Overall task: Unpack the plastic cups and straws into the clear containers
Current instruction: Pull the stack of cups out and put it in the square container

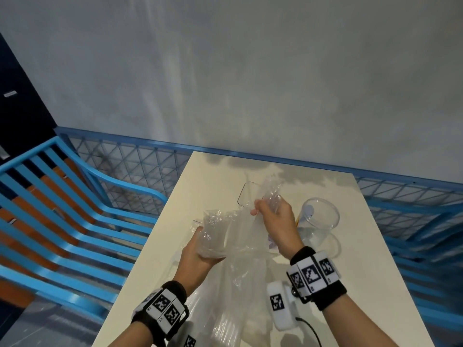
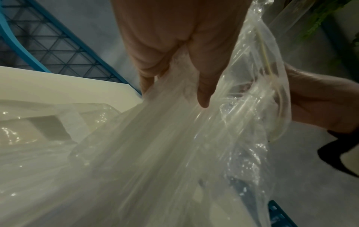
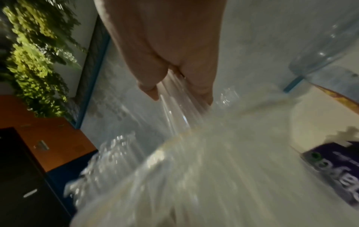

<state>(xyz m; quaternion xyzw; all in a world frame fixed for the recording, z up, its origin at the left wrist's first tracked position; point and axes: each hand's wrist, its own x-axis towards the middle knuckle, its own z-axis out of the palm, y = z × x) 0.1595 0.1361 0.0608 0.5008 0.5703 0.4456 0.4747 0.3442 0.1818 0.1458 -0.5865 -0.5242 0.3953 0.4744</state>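
Observation:
A clear plastic bag [image 1: 238, 236] [image 2: 174, 145] [image 3: 194, 161] is lifted above the cream table [image 1: 350, 259], its lower part trailing toward me. My left hand [image 1: 200, 249] [image 2: 174, 61] grips the left edge of the bag's mouth. My right hand [image 1: 273, 216] [image 3: 174, 61] pinches the right edge higher up, pulling the mouth apart. A thin pale straw [image 2: 265, 52] shows through the film. A round clear container [image 1: 319, 216] [image 3: 326, 38] stands on the table right of my right hand. A clear rectangular container [image 1: 246, 194] sits behind the bag, mostly hidden.
A blue slatted chair [image 1: 62, 221] stands left of the table. A blue mesh railing [image 1: 400, 196] runs behind and to the right. A purple printed package [image 3: 334, 167] lies on the table near the round container. A white device with a cable [image 1: 283, 309] hangs near my right wrist.

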